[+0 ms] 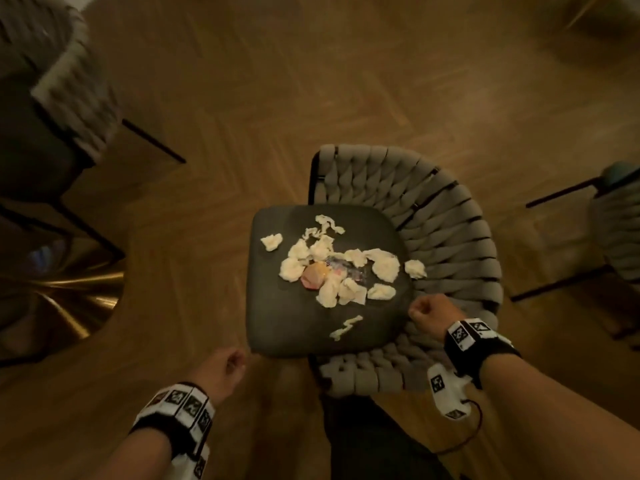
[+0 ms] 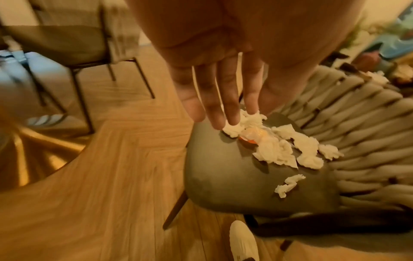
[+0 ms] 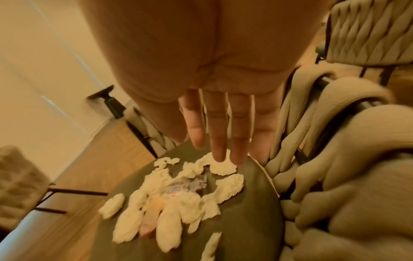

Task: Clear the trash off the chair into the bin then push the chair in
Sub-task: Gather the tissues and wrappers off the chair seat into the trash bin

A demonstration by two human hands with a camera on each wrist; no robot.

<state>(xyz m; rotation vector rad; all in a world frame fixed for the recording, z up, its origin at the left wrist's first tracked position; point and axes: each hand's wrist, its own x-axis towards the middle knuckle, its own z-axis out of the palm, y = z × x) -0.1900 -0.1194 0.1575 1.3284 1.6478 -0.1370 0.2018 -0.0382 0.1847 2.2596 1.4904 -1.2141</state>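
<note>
**Seat open from above and the front**

The woven backrest (image 1: 446,237) walls the seat's (image 1: 277,317) far and right sides. Bare cushion rings the tissue scraps (image 1: 332,261) on the left and near edges; the table (image 1: 145,341) sits close on the left.

Dark chair seat (image 1: 294,327): torn tissue scraps (image 1: 384,266), orange wrapper (image 1: 313,281), clear wrapper (image 1: 346,271).

Left hand (image 2: 223,84) hanging over dark padded chair seat (image 2: 223,180), straight fingers (image 2: 214,106) pointing down. Torn white tissue scraps (image 2: 277,148) heaped around orange wrapper (image 2: 252,136). Woven grey rope backrest (image 2: 362,134) behind.
</note>
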